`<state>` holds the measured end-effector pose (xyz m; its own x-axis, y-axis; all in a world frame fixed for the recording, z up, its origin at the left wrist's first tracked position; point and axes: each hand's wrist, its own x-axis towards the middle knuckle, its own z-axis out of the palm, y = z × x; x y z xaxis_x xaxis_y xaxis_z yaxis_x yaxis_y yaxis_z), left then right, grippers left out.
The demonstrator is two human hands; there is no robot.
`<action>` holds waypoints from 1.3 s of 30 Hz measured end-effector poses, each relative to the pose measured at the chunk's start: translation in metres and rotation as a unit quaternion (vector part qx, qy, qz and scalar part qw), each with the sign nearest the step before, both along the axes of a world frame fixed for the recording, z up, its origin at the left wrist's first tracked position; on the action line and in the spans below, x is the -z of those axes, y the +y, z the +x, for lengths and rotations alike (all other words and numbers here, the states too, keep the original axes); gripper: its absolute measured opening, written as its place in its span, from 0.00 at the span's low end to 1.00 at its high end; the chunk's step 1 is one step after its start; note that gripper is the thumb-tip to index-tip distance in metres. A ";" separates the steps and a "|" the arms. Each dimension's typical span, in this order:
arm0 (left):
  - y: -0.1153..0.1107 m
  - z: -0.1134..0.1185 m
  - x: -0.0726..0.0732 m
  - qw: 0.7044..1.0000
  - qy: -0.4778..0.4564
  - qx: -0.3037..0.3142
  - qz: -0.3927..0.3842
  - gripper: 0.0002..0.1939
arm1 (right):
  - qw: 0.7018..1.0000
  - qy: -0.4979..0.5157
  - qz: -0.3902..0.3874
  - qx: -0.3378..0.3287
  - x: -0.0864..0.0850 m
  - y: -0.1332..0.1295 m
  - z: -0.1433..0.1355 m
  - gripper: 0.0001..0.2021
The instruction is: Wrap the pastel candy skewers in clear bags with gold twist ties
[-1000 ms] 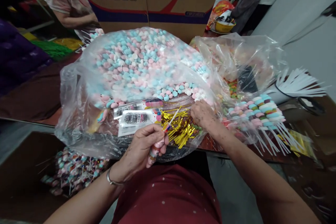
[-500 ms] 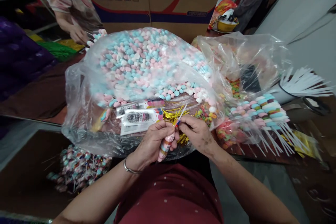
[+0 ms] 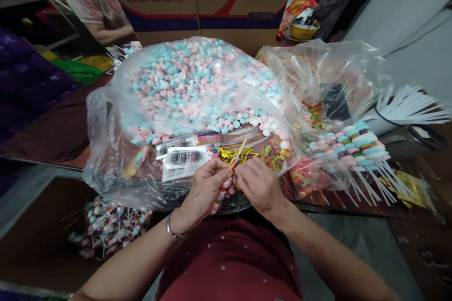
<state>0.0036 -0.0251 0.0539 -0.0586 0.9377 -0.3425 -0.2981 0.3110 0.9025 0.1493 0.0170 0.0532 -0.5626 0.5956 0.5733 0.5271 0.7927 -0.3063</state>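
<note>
Centrally, we see a wrapped candy stick (image 3: 223,192) held close to the body, just at the near edge of the bench (image 3: 67,127); its long axis runs from low near the lap up and away toward the thin stick end by the fingertips. Our left hand (image 3: 203,188) is closed around its body, while our right hand (image 3: 259,187) meets it from the right, fingers pinched narrowly at the top end, where a gold twist tie (image 3: 231,155) appears to sit. Both hands touch it equally closely. Just beyond lie loose gold ties (image 3: 243,151), label packets (image 3: 185,156) and the large bag of pastel candies (image 3: 190,84).
</note>
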 end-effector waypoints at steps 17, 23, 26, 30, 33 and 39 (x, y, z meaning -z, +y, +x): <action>0.023 -0.021 -0.030 0.874 0.021 0.468 -0.128 0.02 | 0.930 -0.180 0.081 -0.310 -0.043 -0.001 0.026 0.10; 0.023 -0.028 -0.021 0.881 0.091 0.452 -0.108 0.06 | 0.952 -0.216 0.025 -0.214 -0.038 -0.013 0.023 0.07; 0.022 -0.030 -0.019 0.885 0.092 0.440 -0.123 0.06 | 0.957 -0.220 -0.011 -0.190 -0.038 -0.017 0.022 0.06; 0.018 -0.028 -0.020 0.887 0.092 0.435 -0.126 0.03 | 0.955 -0.230 -0.069 -0.174 -0.040 -0.020 0.021 0.04; 0.016 -0.026 -0.022 0.896 0.099 0.416 -0.123 0.03 | 0.955 -0.239 -0.088 -0.149 -0.041 -0.021 0.019 0.04; 0.016 -0.024 -0.025 0.892 0.099 0.422 -0.128 0.03 | 0.957 -0.214 -0.080 -0.177 -0.035 -0.017 0.018 0.04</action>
